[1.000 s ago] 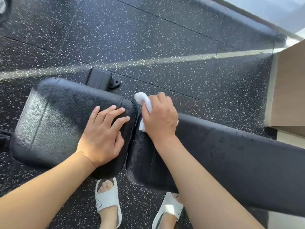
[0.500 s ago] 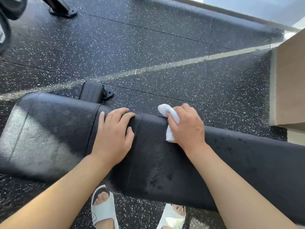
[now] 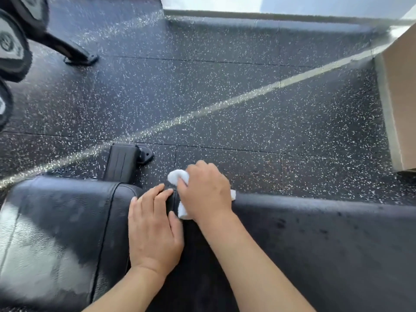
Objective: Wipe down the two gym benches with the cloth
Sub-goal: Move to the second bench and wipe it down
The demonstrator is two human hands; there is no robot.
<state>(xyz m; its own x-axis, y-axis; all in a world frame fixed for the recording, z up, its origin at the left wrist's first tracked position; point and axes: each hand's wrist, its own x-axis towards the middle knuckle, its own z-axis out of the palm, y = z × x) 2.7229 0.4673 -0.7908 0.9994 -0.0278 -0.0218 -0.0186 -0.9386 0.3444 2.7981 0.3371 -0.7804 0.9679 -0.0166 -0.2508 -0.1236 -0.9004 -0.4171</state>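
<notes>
At the far left some black gym gear (image 3: 13,48) stands on the speckled black floor (image 3: 225,97), with one leg ending in a flat foot. A pale stripe (image 3: 202,111) runs across the floor. Below it, the bench (image 3: 315,255) fills the bottom of the view. Its left part is a shiny black seat pad (image 3: 56,233). A black bench foot (image 3: 122,163) sticks out on the floor behind the far edge of that pad. The left hand (image 3: 153,230) lies flat on the right end of the seat pad, fingers straight and reaching to the gap between the two pads. It holds nothing. Just beside it, the right hand (image 3: 206,192) is bunched around a white cloth (image 3: 177,176) and presses it on the far edge of the bench, right by the gap. Bits of cloth poke out on both sides of the hand. The long back pad (image 3: 326,244) runs on to the right and has dark wet spots. At the far right edge stands a tan box (image 3: 400,97) on the floor.
</notes>
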